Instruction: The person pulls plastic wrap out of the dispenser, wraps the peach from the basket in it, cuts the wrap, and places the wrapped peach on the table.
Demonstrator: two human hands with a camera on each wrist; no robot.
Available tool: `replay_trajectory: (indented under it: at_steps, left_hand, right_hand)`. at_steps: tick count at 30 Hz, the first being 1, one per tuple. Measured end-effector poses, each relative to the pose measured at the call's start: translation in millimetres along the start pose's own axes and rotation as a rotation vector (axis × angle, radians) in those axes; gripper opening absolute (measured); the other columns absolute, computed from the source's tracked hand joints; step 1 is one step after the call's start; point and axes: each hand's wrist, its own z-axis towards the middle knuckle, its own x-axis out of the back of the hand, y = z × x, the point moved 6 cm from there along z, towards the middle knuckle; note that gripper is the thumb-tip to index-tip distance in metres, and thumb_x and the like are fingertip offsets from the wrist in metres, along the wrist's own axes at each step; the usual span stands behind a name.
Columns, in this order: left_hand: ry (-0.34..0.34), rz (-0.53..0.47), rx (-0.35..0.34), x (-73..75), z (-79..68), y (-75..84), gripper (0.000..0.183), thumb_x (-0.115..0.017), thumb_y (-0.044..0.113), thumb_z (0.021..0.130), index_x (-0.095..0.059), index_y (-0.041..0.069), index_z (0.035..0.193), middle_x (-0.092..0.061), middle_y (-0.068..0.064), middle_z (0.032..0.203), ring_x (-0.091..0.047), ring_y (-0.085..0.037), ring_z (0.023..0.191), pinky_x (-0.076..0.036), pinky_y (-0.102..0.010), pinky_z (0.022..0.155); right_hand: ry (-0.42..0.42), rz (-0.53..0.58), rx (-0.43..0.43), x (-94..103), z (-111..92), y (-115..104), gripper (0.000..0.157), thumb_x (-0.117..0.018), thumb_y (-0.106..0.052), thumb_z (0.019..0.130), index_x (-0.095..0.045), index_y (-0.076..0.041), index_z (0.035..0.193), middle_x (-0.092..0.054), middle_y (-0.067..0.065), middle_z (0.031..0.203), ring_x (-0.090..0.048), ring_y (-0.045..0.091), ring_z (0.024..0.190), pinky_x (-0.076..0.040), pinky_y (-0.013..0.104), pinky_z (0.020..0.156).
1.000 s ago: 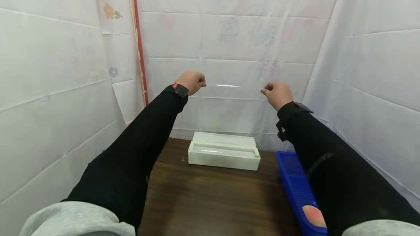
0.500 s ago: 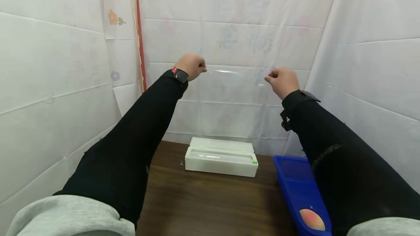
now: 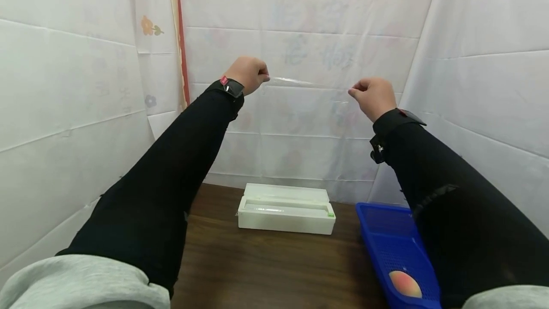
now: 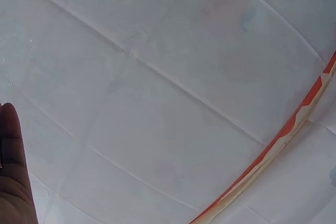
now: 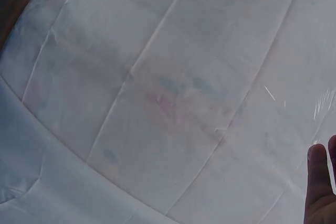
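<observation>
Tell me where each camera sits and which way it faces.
Head: worn on the head, facing forward and down at the clear film, open white box and blue basket; both black-sleeved arms, left hand and right hand show.
Left wrist: worn there, facing white sheeting with a red border; part of the left hand shows at lower left.
Right wrist: worn there, facing the sheeting; fingers show at lower right.
Shared: head and right wrist both show the right hand and clear film.

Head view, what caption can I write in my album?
Two hands hold up clear film above an open white box.
</observation>
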Motion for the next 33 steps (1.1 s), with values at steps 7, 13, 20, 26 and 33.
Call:
replay_trajectory:
  at_steps: [7,13,20,26,33]
  left_hand:
    - [0.05,-0.026,-0.066,9.9,-18.4,8.5,0.021,-0.066,0.018,0.105,-0.08,0.003,0.102,-0.077,-0.012,0.098,-0.065,-0.026,0.087,-0.05,-0.038,0.083]
    - [0.17,-0.079,-0.115,19.9,-71.5,25.5,0.019,-0.071,0.019,0.103,-0.08,0.003,0.1,-0.076,-0.011,0.091,-0.064,-0.023,0.079,-0.053,-0.035,0.077]
    - [0.23,-0.121,-0.141,-2.3,-172.5,49.3,0.01,-0.075,0.014,0.1,-0.078,0.005,0.094,-0.073,-0.006,0.083,-0.064,-0.018,0.075,-0.056,-0.032,0.07]
    - [0.235,-0.106,-0.099,-45.8,-253.9,64.0,0.008,-0.078,0.014,0.097,-0.077,0.01,0.09,-0.072,-0.001,0.083,-0.061,-0.011,0.073,-0.055,-0.028,0.068]
    - [0.14,-0.097,-0.01,-93.2,-329.9,84.0,0.011,-0.086,0.014,0.089,-0.076,0.017,0.086,-0.072,0.008,0.087,-0.065,-0.006,0.082,-0.06,-0.027,0.078]
  right_hand:
    - [0.003,0.058,0.028,8.4,-21.6,-2.5,0.031,-0.064,-0.029,0.108,-0.078,-0.002,0.115,-0.075,0.021,0.116,-0.064,0.034,0.102,-0.046,0.045,0.086]
    - [0.077,0.088,0.095,22.0,-73.6,-11.3,0.029,-0.067,-0.028,0.107,-0.079,-0.002,0.112,-0.075,0.018,0.106,-0.063,0.027,0.092,-0.046,0.034,0.08]
    - [0.117,0.106,0.136,4.5,-158.8,-11.5,0.017,-0.074,-0.022,0.102,-0.08,-0.006,0.1,-0.078,0.01,0.092,-0.063,0.014,0.078,-0.045,0.013,0.068]
    - [0.087,0.097,0.094,-28.9,-245.7,-2.2,0.002,-0.08,-0.013,0.095,-0.08,-0.014,0.096,-0.078,-0.001,0.094,-0.069,0.012,0.086,-0.053,0.015,0.078]
    - [0.062,0.124,0.036,-58.4,-330.2,17.0,0.021,-0.088,-0.004,0.084,-0.078,-0.023,0.088,-0.074,-0.014,0.088,-0.065,0.0,0.081,-0.047,0.01,0.075]
